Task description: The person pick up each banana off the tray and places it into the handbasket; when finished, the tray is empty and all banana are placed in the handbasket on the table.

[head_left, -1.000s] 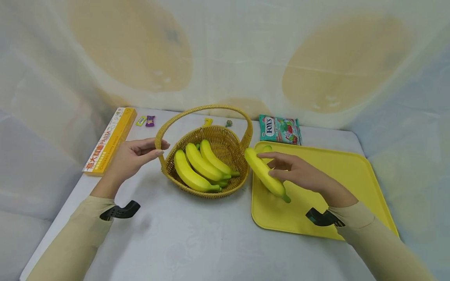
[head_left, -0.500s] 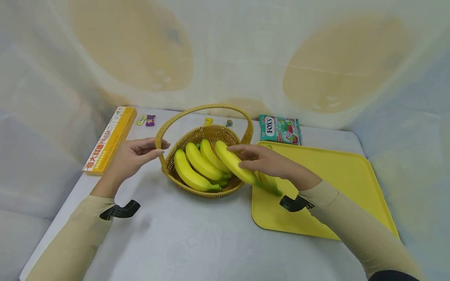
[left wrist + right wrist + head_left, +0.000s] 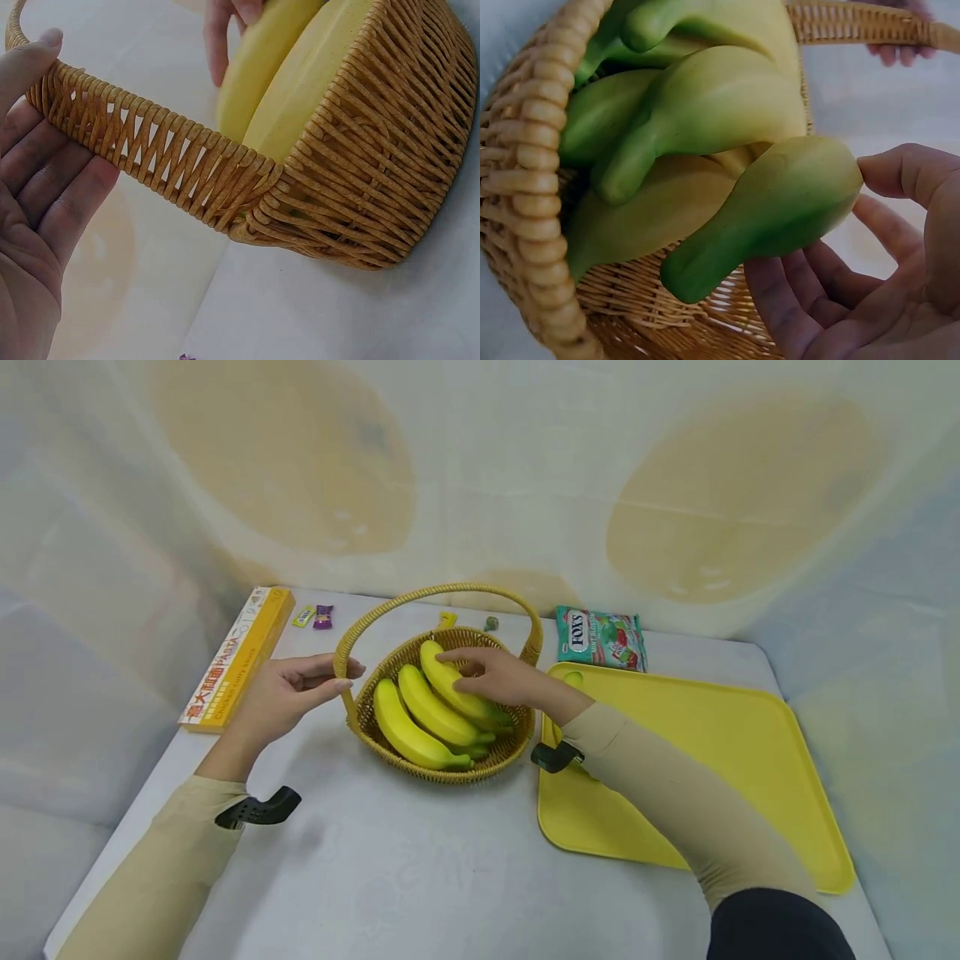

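A wicker basket [image 3: 442, 778] with a tall arched handle holds several yellow bananas [image 3: 408, 732] with green stems. My left hand [image 3: 296, 693] grips the left side of the handle, thumb on one face and fingers on the other, as the left wrist view also shows. Inside the basket, my right hand [image 3: 498, 678] holds a banana [image 3: 780, 202] between thumb and fingers, over the other bananas at the right. Its green stem end points toward the basket's near rim in the right wrist view.
Right of the basket lies a yellow tray [image 3: 697, 760], with a banana on it mostly hidden by my right forearm. A teal candy bag [image 3: 600, 637] sits behind it. At the left stands a pasta box [image 3: 236, 660], beside small wrapped candies [image 3: 322, 617].
My right hand has carried the banana leftward from above the tray, over the rim and into the basket. My left hand has stayed on the handle.
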Demonstrator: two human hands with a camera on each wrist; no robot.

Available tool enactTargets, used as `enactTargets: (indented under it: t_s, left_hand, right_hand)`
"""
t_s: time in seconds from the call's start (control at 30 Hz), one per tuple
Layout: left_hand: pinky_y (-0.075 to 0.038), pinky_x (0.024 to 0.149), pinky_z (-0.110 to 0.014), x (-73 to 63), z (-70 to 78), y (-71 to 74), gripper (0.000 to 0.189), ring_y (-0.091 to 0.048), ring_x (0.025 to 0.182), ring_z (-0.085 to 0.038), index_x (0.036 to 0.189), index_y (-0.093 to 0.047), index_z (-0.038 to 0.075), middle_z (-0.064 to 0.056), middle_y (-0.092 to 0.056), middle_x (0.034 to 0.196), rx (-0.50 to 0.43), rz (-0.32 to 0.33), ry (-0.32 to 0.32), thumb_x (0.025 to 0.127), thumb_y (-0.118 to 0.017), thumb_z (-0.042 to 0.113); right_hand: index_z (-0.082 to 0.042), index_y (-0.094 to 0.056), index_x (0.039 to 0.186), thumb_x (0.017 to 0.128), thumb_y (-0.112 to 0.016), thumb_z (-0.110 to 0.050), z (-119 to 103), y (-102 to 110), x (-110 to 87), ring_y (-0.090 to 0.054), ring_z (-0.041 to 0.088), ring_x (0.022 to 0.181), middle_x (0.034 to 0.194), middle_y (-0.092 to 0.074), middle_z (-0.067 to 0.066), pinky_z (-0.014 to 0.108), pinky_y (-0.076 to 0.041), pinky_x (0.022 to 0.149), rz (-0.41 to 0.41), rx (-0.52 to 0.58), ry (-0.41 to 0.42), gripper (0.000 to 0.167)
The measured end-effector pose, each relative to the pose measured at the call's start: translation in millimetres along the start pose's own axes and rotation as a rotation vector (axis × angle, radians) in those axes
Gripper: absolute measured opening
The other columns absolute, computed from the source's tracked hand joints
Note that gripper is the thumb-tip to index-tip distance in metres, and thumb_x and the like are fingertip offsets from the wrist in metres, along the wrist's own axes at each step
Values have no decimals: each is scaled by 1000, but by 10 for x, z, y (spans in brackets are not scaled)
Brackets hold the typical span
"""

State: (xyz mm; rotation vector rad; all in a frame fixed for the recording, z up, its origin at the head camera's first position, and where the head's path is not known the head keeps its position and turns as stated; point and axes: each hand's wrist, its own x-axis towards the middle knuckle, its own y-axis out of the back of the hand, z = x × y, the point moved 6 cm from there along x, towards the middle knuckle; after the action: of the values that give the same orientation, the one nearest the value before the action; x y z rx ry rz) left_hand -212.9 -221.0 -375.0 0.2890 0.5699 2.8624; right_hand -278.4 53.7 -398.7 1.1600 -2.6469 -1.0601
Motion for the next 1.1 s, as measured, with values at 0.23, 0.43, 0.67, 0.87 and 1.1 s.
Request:
enactTargets:
  t_s: [0.23,0.43,0.67,0.87,1.1]
  left_hand:
    - [-55,92,-21,16,12,-9,27,-71,107,-10,121,-73,4,-3,-75,115,-15,-2,-27,96,-72,13]
    - [-55,91,-21,17,5,-1,27,-71,107,-12,121,-73,3,-4,-75,115,-15,1,-39,96,-72,12]
    - [-55,91,-21,14,4,-8,26,-71,108,-13,121,-72,2,-3,-76,114,-26,-3,-48,97,-71,11]
    - [-55,91,-22,24,1,-10,26,-71,108,-15,121,-72,0,-2,-76,114,-34,-5,-64,97,-71,9]
    - [-55,91,-21,20,5,-17,25,-71,107,-12,120,-72,0,-2,-76,114,-38,-6,-63,97,-71,9]
  right_hand:
    - [-26,-51,151,101,-64,-23,30,-105,88,-62,23,116,137,-61,11,33,-54,86,-28,-89,-17,51]
    - [-29,-53,150,100,-66,-29,71,-139,74,-59,22,122,140,-61,7,35,-53,90,-52,-135,-67,51]
    - [-26,-53,150,101,-65,-31,76,-156,46,-61,22,119,137,-62,10,36,-53,92,-48,-145,-44,50]
    - [-21,-51,151,102,-63,-30,81,-106,-119,-63,24,117,138,-61,11,38,-54,95,33,-115,-10,51]
    - [-17,-53,149,103,-63,-25,106,-65,-467,-60,26,118,142,-59,11,42,-52,98,158,-131,86,48]
